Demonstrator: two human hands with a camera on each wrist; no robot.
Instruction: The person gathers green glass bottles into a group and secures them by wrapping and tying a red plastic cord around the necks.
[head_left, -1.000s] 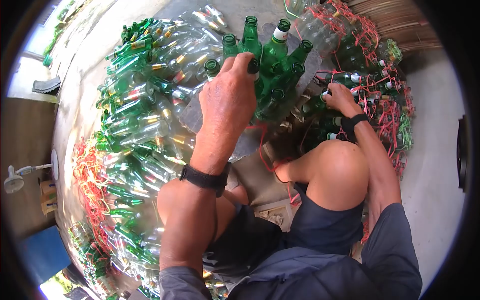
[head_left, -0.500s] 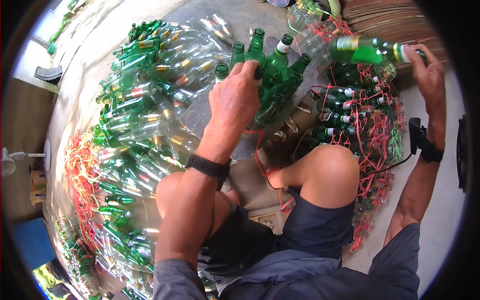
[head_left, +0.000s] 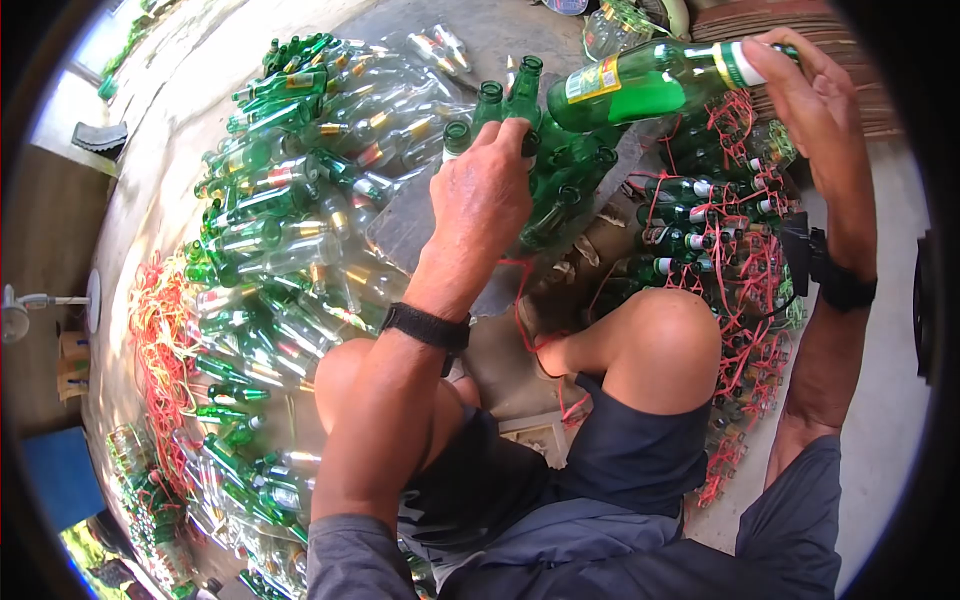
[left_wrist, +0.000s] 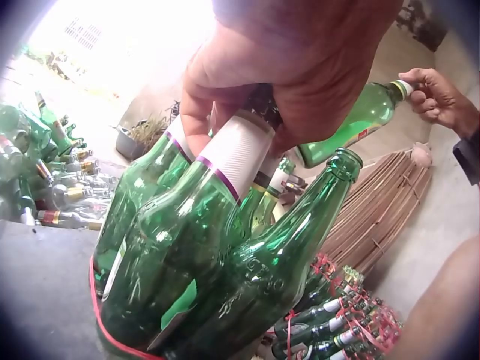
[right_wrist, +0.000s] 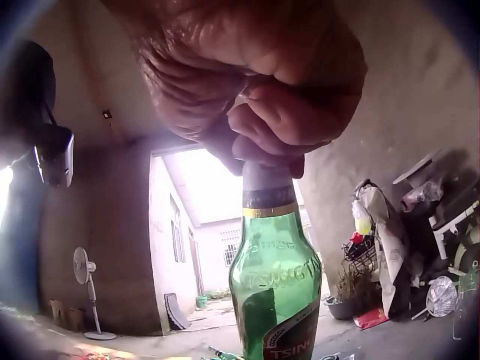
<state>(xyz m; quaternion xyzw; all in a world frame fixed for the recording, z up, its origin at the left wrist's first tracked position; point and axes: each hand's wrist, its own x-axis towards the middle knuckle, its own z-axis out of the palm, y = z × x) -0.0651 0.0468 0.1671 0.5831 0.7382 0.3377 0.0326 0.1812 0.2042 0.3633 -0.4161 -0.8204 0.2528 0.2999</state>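
Note:
Several green bottles [head_left: 525, 95] stand upright in a cluster on a grey slab [head_left: 395, 225]; a red string [left_wrist: 96, 300] circles them low down in the left wrist view. My left hand [head_left: 482, 195] grips bottle necks at the cluster's near left side, fingers curled round a white-collared neck [left_wrist: 236, 150]. My right hand [head_left: 825, 110] holds a green bottle [head_left: 640, 85] by its neck, tilted nearly level, its base over the far right of the cluster. In the right wrist view the fingers of my right hand [right_wrist: 262, 90] wrap the top of that bottle [right_wrist: 274, 277].
Loose green and clear bottles [head_left: 290, 215] cover the floor on the left, beside a heap of red string [head_left: 160, 350]. Bottles tied with red string [head_left: 700, 240] lie on the right. My knees [head_left: 665, 340] are near the slab. A fan [right_wrist: 90, 289] stands by a wall.
My right hand has lifted a bottle from among those on the right and swung it leftward over the cluster. My left hand keeps its hold on the necks.

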